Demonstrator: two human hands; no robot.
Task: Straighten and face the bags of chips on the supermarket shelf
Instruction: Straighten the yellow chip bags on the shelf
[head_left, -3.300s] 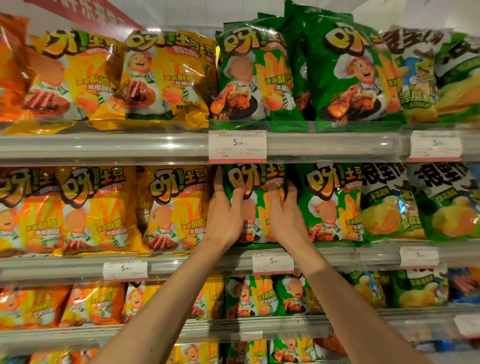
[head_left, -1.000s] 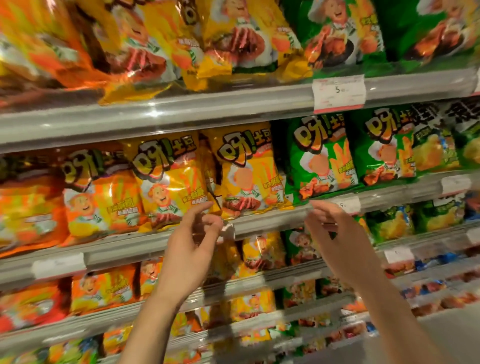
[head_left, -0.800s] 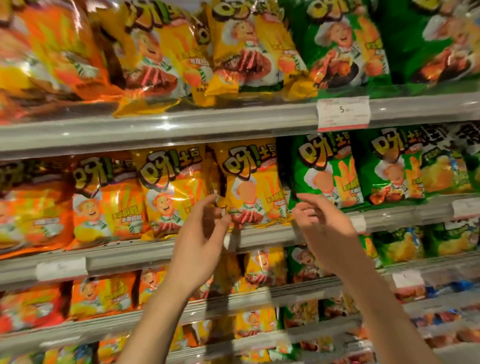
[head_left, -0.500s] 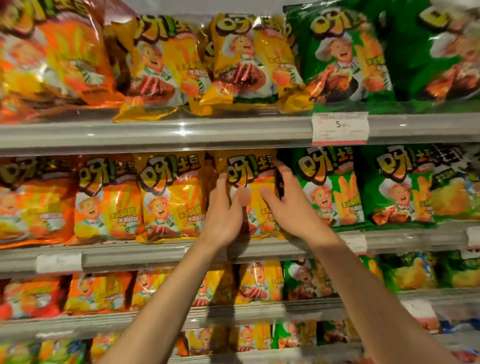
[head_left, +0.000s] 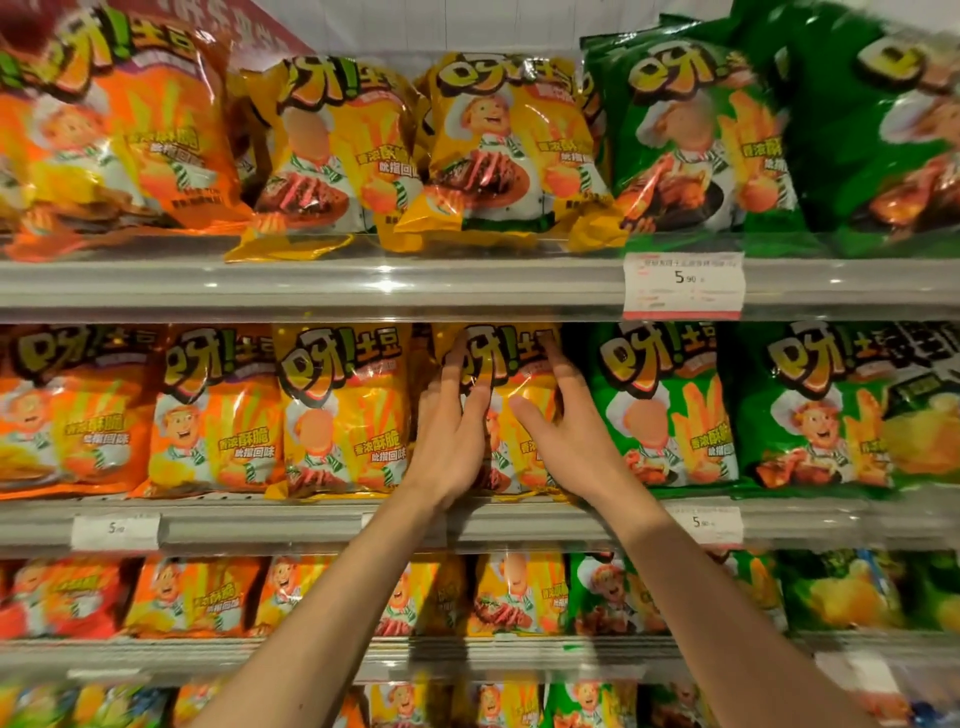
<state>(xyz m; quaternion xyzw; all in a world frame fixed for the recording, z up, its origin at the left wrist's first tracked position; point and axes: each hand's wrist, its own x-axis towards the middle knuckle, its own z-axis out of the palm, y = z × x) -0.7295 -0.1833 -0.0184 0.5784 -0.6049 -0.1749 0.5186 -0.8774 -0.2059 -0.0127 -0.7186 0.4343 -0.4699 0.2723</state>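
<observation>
Head view: left hand (head_left: 453, 436) and right hand (head_left: 569, 441) press flat, fingers straight, gripping nothing — on the yellow bag (head_left: 511, 410), beside the green bag (head_left: 660, 405).

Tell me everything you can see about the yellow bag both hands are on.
The yellow chip bag is glossy and puffy, with a bold logo on top and a cartoon chef mostly hidden. It stands upright, facing out, on the second shelf, between another yellow bag and a green one. The left hand and right hand press its front with straight fingers.

Orange bags (head_left: 78, 410) at the shelf's left end, yellow bags (head_left: 340, 410) mid-shelf, green bags (head_left: 670, 405) rightward, all printed with a cartoon chef.
</observation>
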